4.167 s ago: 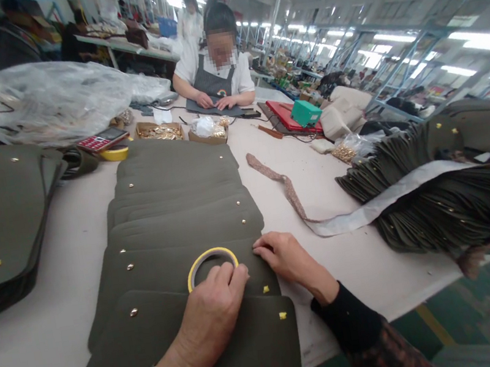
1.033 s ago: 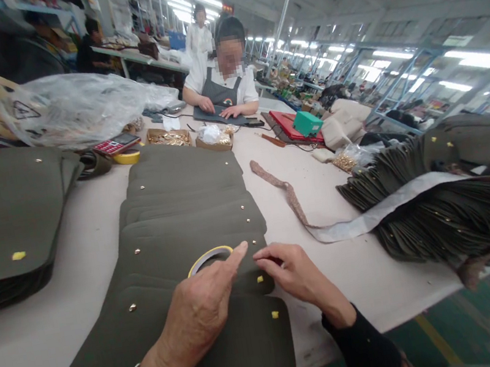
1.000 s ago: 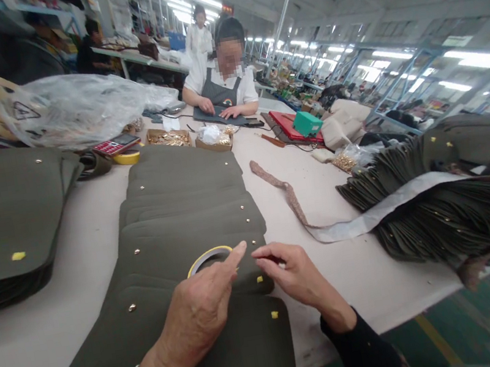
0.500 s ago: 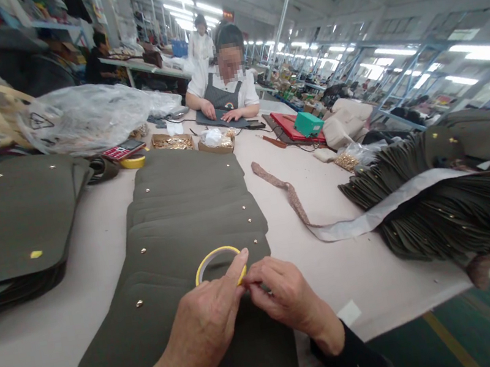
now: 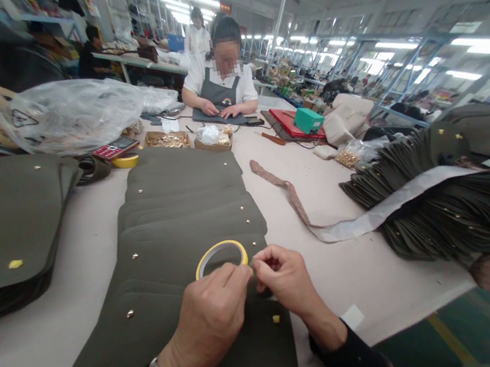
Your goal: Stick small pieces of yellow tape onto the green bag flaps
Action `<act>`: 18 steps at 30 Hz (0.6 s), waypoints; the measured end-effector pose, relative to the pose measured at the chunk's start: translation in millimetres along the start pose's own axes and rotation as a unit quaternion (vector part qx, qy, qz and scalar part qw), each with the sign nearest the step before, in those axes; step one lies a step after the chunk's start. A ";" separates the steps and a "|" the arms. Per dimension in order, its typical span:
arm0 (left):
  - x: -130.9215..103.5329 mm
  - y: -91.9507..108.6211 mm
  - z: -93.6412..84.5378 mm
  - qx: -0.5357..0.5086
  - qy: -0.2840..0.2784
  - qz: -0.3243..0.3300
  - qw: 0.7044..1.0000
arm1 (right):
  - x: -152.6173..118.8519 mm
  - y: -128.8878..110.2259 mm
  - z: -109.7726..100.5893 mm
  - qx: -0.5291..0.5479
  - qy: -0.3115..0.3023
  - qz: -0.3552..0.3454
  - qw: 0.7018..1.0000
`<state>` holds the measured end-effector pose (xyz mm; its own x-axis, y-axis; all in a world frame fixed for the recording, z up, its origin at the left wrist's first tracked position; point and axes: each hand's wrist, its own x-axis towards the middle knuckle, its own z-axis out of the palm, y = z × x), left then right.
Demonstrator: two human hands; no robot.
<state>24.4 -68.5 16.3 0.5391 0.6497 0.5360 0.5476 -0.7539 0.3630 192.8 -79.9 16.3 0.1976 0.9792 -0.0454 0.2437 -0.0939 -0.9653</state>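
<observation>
Several dark green panels (image 5: 180,218) with small metal studs lie overlapping down the middle of the table. Over them, my left hand (image 5: 218,305), with a silver bracelet at the wrist, grips a roll of yellow tape (image 5: 218,246) by its near right side. Close beside it, my right hand (image 5: 284,275) is pinched with thumb and fingertips together; whatever is between them is too small to make out. Two bits of yellow tape (image 5: 276,319) show on the nearest dark panel, below and between the hands.
Another panel stack (image 5: 9,221) lies at left, and a fanned pile (image 5: 445,214) at right with a pale strip (image 5: 371,219) across it. Small boxes of metal parts (image 5: 167,140) stand further back. Across the table a person (image 5: 224,81) works on a dark piece.
My hands have drawn slightly apart, the right one moving a little right. A bit of yellow tape now shows on the near panel below them. The view has shifted slightly.
</observation>
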 end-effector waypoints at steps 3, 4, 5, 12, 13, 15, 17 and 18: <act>2.3 -5.2 5.6 0.028 -0.001 0.004 1.000 | 23.8 14.0 -13.6 0.043 0.004 0.062 0.997; 2.4 -7.7 7.7 0.051 -0.020 -0.003 0.998 | 30.9 18.5 -18.6 0.047 -0.007 0.071 0.996; 2.4 -10.2 9.8 0.075 -0.047 -0.011 0.996 | 37.0 22.3 -22.9 0.045 -0.021 0.075 0.996; 0.9 -16.8 19.5 0.092 -0.193 -0.057 0.975 | 53.4 22.1 -24.1 -0.089 -0.073 0.050 0.992; 0.4 -16.8 19.9 0.088 -0.196 -0.061 0.975 | 54.4 20.1 -22.4 -0.121 -0.075 0.038 0.989; -0.6 -16.8 20.0 0.081 -0.198 -0.066 0.975 | 56.7 16.4 -19.6 -0.195 -0.074 -0.001 0.978; -1.4 -17.2 19.5 0.076 -0.197 -0.070 0.975 | 59.6 14.1 -18.0 -0.262 -0.076 -0.045 0.961; -1.6 -17.3 19.0 0.074 -0.197 -0.072 0.975 | 61.0 13.7 -17.5 -0.288 -0.079 -0.063 0.952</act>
<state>26.2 -54.6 -5.4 0.6376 0.7570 0.1429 0.7065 -0.6485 0.2834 224.8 -24.5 4.8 -0.0013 0.9998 -0.0199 0.7460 -0.0123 -0.6658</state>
